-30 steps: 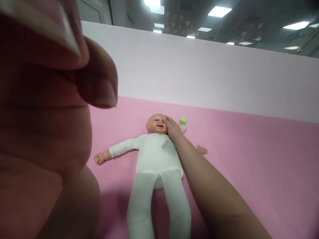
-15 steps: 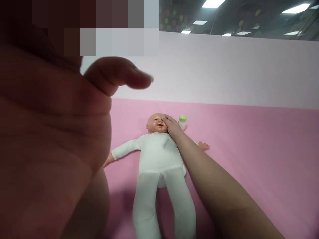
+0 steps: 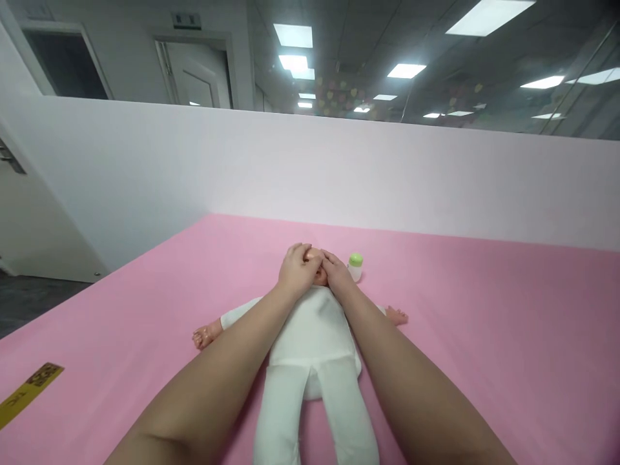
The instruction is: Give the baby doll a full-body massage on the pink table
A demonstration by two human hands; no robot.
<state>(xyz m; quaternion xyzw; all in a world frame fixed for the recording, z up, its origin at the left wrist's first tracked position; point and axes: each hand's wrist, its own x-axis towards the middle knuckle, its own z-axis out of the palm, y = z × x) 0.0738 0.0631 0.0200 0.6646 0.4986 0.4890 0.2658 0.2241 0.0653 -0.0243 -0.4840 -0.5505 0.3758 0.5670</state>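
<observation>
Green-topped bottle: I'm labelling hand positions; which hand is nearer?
Right. The right hand is beside the bottle, at the doll's head; the left hand is farther off, on the head's other side.

Bright ceiling panels [image 3: 407, 71] shine above a white wall [image 3: 387, 174], with dark flooring [image 3: 33, 297] at the left.

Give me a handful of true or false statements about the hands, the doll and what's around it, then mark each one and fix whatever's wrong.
1. The left hand and right hand both touch the head of the doll. True.
2. The doll is dressed in pink. False: it is dressed in white.
3. A green-capped bottle is on the pink surface, beside the right hand. True.
4. The doll's legs point away from the viewer. False: they point toward the viewer.
5. A yellow strip shows at the picture's lower left. True.
</observation>
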